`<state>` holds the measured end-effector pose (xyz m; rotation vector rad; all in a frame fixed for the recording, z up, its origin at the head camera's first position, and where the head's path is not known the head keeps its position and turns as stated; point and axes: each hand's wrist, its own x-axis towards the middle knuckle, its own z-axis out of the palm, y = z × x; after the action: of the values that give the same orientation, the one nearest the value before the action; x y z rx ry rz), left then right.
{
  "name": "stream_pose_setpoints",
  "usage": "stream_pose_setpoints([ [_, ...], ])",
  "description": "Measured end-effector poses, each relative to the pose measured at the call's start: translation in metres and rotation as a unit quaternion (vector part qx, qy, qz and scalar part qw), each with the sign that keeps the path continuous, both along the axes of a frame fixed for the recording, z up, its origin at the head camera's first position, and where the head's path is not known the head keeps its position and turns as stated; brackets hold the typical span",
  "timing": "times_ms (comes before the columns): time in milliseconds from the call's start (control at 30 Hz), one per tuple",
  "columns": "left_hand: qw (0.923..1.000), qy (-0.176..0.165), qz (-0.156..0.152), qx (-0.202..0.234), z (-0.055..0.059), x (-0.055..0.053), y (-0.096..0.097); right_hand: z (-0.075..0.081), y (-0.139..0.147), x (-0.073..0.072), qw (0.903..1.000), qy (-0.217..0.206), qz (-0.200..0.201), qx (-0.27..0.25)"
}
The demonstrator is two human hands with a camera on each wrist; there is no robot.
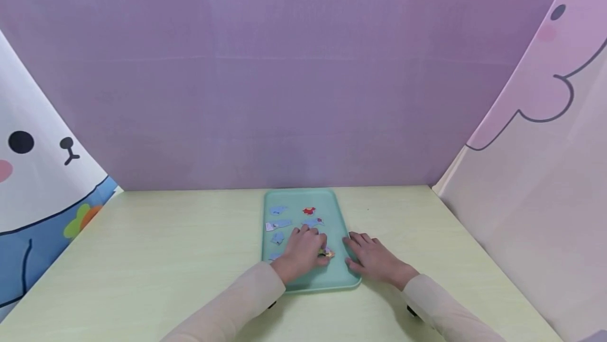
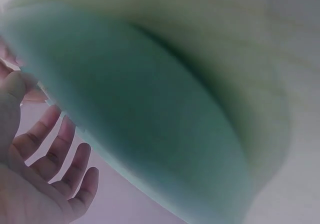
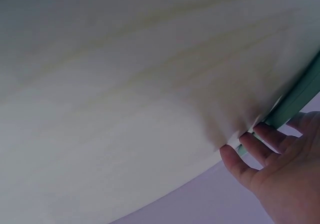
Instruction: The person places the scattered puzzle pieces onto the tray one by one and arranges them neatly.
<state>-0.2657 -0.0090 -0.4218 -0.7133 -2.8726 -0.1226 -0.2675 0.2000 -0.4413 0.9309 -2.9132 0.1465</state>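
Observation:
In the head view a pale green tray (image 1: 343, 265) lies on the table with small flat cutout pieces on it. My left hand (image 1: 303, 250) reaches over its near half, fingertips down on the surface. A colourful cutout piece (image 1: 328, 253) shows between that hand's index finger and thumb, which stand apart in the left wrist view; whether they touch it I cannot tell. My right hand (image 1: 374, 257) rests at the tray's right edge, fingers spread and loosely bent. In the right wrist view its fingertips (image 3: 227, 151) touch the tabletop beside the green rim.
A red cutout (image 1: 309, 211) and a blue one (image 1: 277, 210) lie at the tray's far end, with several more bluish pieces below them. The pale wooden table (image 1: 189, 236) stretches to both sides. A purple cloth wall (image 1: 303, 94) rises behind it, with printed side panels.

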Motion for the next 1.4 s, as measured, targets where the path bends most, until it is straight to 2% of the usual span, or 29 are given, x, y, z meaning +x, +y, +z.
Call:
stream_pose_setpoints([
  [233, 0.9999, 0.010, -0.007, -0.011, -0.0013, -0.0015, 0.0008, 0.0048, -0.0019, 0.0005, 0.9999, -0.015, -0.002, -0.002],
  [733, 0.9996, -0.029, -0.007, -0.005, -0.0007, -0.0023, -0.0023, 0.0030, -0.0015, -0.0017, 0.9999, -0.016, -0.002, 0.002],
  [1400, 0.9999, -0.011, 0.006, -0.005, -0.0055, -0.0073, -0.0067, 0.0061, -0.0035, 0.0007, 0.9996, -0.028, -0.006, -0.005],
])
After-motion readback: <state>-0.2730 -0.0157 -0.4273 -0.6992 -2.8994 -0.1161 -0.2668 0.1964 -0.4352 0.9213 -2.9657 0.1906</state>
